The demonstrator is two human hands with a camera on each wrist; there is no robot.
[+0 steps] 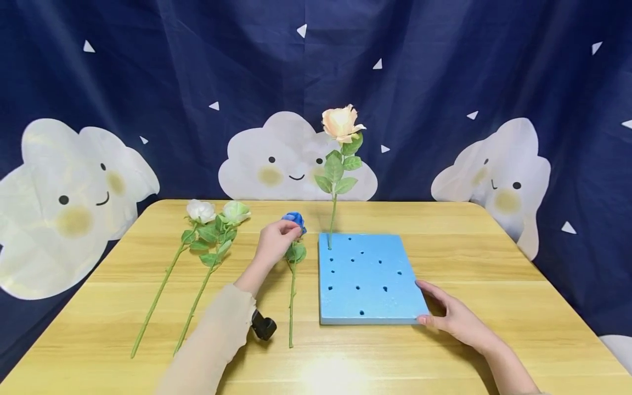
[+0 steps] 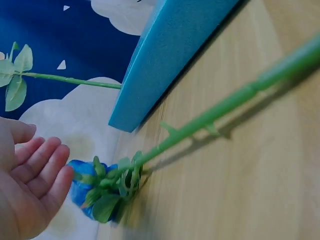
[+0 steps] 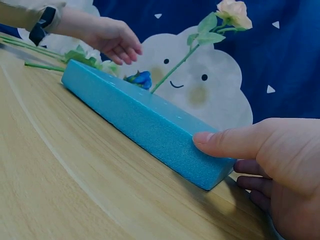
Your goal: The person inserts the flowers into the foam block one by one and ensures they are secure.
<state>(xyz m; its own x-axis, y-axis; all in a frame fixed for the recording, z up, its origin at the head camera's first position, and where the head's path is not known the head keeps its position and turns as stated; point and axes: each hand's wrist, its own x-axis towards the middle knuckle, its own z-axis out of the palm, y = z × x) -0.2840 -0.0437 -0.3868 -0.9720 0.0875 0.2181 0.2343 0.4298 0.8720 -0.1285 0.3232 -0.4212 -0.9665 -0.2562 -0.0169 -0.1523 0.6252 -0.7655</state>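
In the head view my left hand (image 1: 278, 241) is at the head of a blue artificial rose (image 1: 294, 219) lying on the table, stem toward me. The left wrist view shows this hand's fingers (image 2: 47, 172) loosely bent beside the blue petals (image 2: 82, 197), not closed round the stem. My right hand (image 1: 456, 318) holds the near right corner of a blue foam board (image 1: 370, 302) with several holes. Its thumb (image 3: 220, 142) presses the near face and its fingers lie along the right side. A peach rose (image 1: 340, 123) stands upright in the board's far left hole.
Left of the blue rose lie a white rose (image 1: 201, 211) and a pale green rose (image 1: 236, 212), their stems slanting toward me. A black wrist device (image 1: 263, 325) is on the left forearm. Behind the wooden table (image 1: 494, 247) hangs a navy curtain (image 1: 419, 66) with clouds.
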